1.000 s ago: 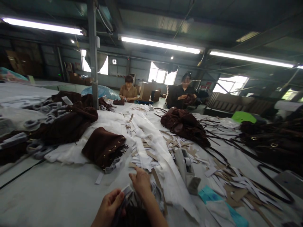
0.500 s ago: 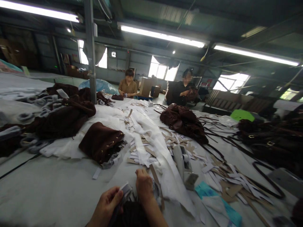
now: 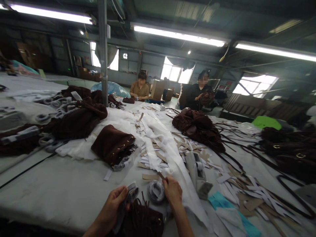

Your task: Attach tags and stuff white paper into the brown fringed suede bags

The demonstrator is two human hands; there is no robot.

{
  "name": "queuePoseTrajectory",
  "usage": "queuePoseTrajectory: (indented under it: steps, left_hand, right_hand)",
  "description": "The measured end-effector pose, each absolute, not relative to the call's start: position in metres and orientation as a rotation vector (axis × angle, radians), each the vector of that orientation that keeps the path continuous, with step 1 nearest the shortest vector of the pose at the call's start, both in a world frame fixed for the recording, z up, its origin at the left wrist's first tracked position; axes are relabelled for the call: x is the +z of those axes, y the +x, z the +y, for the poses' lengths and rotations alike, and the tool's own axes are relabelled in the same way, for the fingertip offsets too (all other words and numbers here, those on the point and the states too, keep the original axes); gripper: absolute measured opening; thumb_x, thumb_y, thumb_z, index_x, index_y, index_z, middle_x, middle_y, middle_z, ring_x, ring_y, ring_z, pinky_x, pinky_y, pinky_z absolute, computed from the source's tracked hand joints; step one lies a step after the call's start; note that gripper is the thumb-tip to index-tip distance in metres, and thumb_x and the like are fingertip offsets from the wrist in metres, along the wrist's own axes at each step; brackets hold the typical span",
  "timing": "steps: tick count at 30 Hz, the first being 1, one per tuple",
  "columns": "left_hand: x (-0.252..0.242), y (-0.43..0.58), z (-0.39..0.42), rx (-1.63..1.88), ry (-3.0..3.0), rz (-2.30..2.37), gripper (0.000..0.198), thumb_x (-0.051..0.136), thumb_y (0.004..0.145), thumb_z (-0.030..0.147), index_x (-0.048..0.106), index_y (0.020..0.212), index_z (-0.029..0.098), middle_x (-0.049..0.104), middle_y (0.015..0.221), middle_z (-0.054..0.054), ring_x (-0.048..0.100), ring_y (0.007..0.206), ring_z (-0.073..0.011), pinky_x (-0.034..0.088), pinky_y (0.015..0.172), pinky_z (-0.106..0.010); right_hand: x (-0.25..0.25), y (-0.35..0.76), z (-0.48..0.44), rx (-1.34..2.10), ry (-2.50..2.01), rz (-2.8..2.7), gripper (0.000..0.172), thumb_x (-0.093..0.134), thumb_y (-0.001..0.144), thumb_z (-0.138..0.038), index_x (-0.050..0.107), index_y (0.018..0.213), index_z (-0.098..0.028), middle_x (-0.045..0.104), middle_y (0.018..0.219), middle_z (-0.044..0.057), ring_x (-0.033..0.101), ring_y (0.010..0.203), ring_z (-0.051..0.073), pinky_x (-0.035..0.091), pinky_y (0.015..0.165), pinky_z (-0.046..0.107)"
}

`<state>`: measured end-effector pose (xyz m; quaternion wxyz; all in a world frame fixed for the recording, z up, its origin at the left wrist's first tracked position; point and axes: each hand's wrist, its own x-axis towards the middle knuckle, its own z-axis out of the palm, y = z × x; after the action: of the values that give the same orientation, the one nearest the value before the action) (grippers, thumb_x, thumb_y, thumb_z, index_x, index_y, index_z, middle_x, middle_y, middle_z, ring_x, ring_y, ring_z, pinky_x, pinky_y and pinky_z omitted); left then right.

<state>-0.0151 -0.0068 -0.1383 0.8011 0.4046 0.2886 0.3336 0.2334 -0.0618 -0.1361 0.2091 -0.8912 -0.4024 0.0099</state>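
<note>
At the near edge of the table, my left hand (image 3: pixel 116 201) is closed round a grey plastic-wrapped strap (image 3: pixel 132 189). Just below it lies a dark brown drawstring bag (image 3: pixel 148 220) with thin tassels and a gold-coloured eyelet; its lower part is cut off by the frame. My right hand (image 3: pixel 173 191) has its fingers pinched on a narrow brown strip (image 3: pixel 161 175), whose end sticks out past the fingertips. Between my hands rests a coil (image 3: pixel 156 192) of grey wrapped strap, next to the bag's mouth.
Another brown bag (image 3: pixel 111 144) lies ahead to the left. A tape dispenser (image 3: pixel 196 171) stands to the right, beside scattered paper and card strips (image 3: pixel 249 197) and a turquoise packet (image 3: pixel 232 214). Bag piles (image 3: pixel 197 126) lie farther off; a post (image 3: pixel 104 65) and two people are beyond.
My right hand has moved right, away from the bag's mouth, uncovering the grey coil, and now pinches the brown strip. My left hand keeps the wrapped strap. The view has shifted slightly.
</note>
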Motion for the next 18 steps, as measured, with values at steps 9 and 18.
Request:
queuePoseTrajectory:
  steps: [9, 18]
  left_hand:
    - [-0.136, -0.016, -0.002, 0.716, 0.744, 0.57, 0.038, 0.069, 0.077, 0.047, 0.061, 0.07, 0.011, 0.058, 0.05, 0.0, 0.045, 0.042, -0.0047, 0.031, 0.043, -0.015]
    - [-0.14, -0.012, -0.012, 0.777, 0.864, 0.598, 0.035, 0.071, 0.074, 0.047, 0.058, 0.074, 0.015, 0.053, 0.055, 0.006, 0.039, 0.04, -0.0029, 0.029, 0.04, -0.015]
  right_hand:
    - [-0.085, 0.169, -0.077, 0.326, -1.798, -1.03, 0.039, 0.049, 0.086, -0.049, 0.066, 0.075, -0.016, 0.061, 0.056, 0.0, 0.056, 0.052, 0.014, 0.041, 0.053, 0.023]
    - [-0.097, 0.098, -0.097, 0.487, -1.892, -1.16, 0.033, 0.052, 0.083, -0.037, 0.066, 0.059, -0.019, 0.066, 0.057, 0.003, 0.059, 0.056, 0.015, 0.036, 0.052, 0.024]
